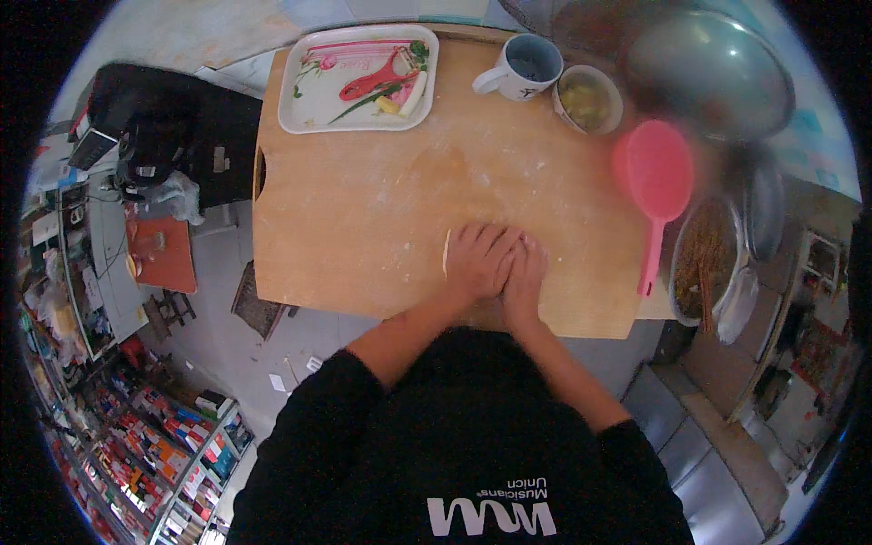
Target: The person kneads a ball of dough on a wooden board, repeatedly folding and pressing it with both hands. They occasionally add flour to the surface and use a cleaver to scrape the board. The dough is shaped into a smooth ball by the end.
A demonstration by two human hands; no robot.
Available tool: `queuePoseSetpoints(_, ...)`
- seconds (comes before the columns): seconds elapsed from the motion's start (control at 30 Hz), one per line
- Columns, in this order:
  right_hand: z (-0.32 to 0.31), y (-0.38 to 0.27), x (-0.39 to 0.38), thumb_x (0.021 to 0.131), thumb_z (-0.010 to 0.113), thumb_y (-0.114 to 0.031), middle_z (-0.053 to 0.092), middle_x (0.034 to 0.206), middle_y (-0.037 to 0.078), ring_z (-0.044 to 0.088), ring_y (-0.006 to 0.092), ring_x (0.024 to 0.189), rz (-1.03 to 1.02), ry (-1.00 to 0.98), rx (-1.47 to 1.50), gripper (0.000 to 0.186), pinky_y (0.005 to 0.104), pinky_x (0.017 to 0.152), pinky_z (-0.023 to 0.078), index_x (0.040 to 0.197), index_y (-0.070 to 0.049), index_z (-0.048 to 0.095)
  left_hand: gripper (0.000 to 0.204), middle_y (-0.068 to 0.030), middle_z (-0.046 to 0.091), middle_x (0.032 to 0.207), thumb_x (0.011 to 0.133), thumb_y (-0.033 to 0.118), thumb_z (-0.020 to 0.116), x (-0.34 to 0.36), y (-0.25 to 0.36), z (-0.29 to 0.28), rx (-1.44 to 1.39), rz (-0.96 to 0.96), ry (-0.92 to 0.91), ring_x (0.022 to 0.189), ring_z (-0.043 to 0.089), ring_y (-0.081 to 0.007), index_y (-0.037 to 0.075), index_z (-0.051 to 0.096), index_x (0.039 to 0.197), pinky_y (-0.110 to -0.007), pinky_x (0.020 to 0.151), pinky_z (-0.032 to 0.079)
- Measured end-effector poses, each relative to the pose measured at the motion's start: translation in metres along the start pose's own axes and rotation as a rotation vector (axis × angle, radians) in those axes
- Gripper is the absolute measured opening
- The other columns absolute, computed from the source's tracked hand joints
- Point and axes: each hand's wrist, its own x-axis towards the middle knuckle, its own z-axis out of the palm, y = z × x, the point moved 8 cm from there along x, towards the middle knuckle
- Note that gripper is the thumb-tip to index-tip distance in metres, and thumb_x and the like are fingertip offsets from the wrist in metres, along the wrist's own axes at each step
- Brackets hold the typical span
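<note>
Both hands are pressed together over a pale piece of dough (447, 252) near the front of a floured wooden board (363, 209). Only a thin edge of the dough shows, beside the fingers of my left hand (480, 260). That hand lies across it with its fingers close together and bent. My right hand (525, 277) presses in from the right side, its fingers meeting those of the left. The palms and most of the dough are hidden beneath the hands.
At the board's back left is a white tray (300, 104) with a red peeler-like tool (371, 85) and vegetable pieces. A mug (522, 73), a small bowl (589, 100), a pink long-handled scoop (656, 173), a metal bowl (718, 77) and a basin with chopsticks (695, 236) line the right.
</note>
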Motion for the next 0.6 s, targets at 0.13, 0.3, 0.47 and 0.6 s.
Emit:
queuePoseSetpoints(0.13,0.020,0.026,0.065,0.072,0.064,-0.015,0.047,0.117,0.018,0.043,0.0360,0.109,0.022,-0.124,-0.154,0.054,0.0479,0.091,0.034,0.120,-0.001,0.043,0.021,-0.0068,0.056,0.093,0.081,0.024,0.047,0.069,-0.033,0.042,0.116,-0.034,-0.069,0.093,0.049,-0.0242,0.009,0.061,0.086,-0.042,0.083,0.035)
queuePoseSetpoints(0.3,0.018,0.025,0.122,0.067,0.068,-0.022,0.049,0.109,0.013,0.045,0.0318,0.102,0.158,-0.386,-0.277,0.059,0.0435,0.083,0.036,0.118,-0.004,0.044,0.031,-0.0139,0.059,0.074,0.082,0.030,0.046,0.119,-0.066,0.049,0.138,-0.282,-0.054,0.077,0.055,-0.0305,0.008,0.064,0.070,-0.043,0.073,0.041)
queuePoseSetpoints(0.47,-0.039,-0.037,0.060,0.070,0.067,-0.026,0.049,0.108,0.014,0.046,0.0317,0.100,-0.132,-0.140,0.022,0.050,0.0465,0.083,0.035,0.108,-0.001,0.047,0.029,-0.0138,0.060,0.086,0.082,0.030,0.050,0.083,-0.056,0.021,-0.156,-0.372,-0.440,0.082,0.053,-0.0308,0.006,0.067,0.086,-0.042,0.081,0.037)
queuePoseSetpoints(0.6,-0.040,-0.031,0.013,0.074,0.062,-0.020,0.049,0.109,0.016,0.045,0.0337,0.101,-0.011,-0.082,-0.038,0.042,0.0467,0.088,0.033,0.109,0.000,0.047,0.024,-0.0076,0.058,0.099,0.078,0.025,0.053,0.016,0.015,-0.023,-0.023,-0.007,-0.078,0.090,0.051,-0.0263,0.010,0.062,0.095,-0.041,0.080,0.037)
